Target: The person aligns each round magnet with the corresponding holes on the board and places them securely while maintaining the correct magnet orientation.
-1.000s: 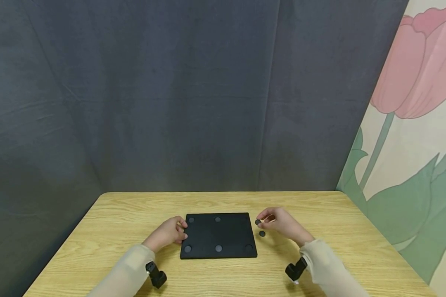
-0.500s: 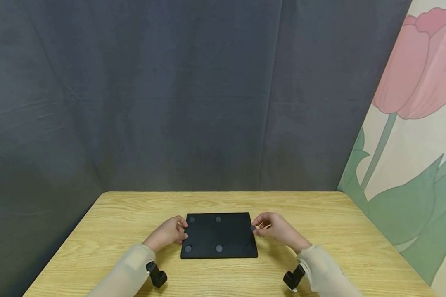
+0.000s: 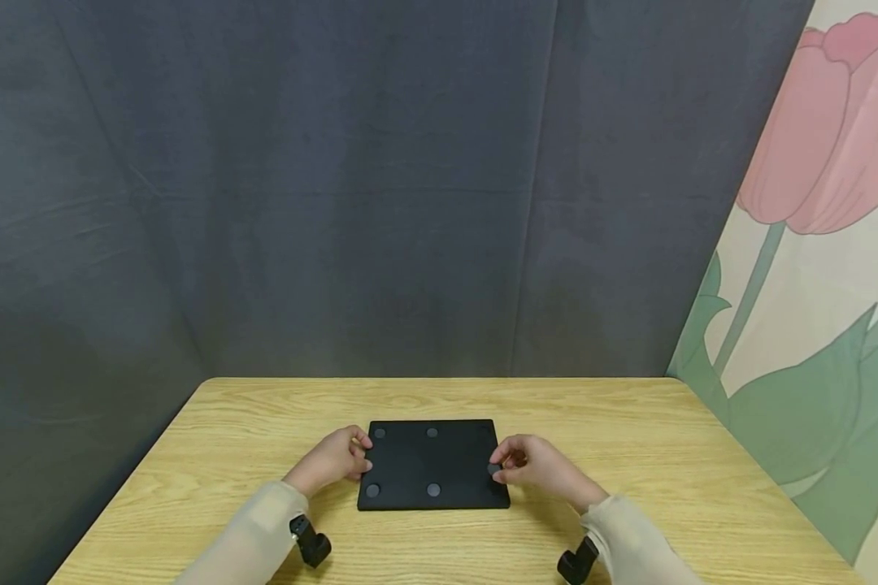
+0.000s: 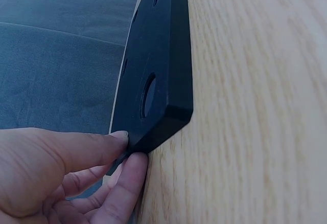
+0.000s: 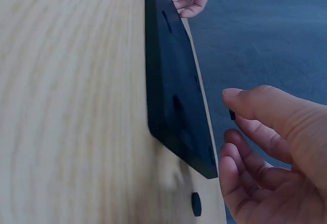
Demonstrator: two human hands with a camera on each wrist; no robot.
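A flat black rectangular board [image 3: 439, 463] lies on the wooden table, with grey round spots in shallow circular recesses at its left and middle. My left hand [image 3: 334, 461] grips its left edge, thumb on the top face and fingers at the side, as the left wrist view shows. Between thumb and index finger, my right hand [image 3: 534, 467] pinches a small dark disc [image 5: 232, 115] over the board's right edge. A second dark disc [image 5: 196, 204] lies on the table just off the board's right side, hidden behind the right hand in the head view.
The wooden table [image 3: 263, 414] reaches back to a dark grey curtain [image 3: 373, 203]. On the right stands a wall with a painted tulip [image 3: 797, 138]. Each forearm carries a small black camera, such as the left wrist camera [image 3: 310, 543].
My right hand has moved left and nearer to me, carrying the disc from beside the board to over its right edge. The left hand keeps its hold on the board.
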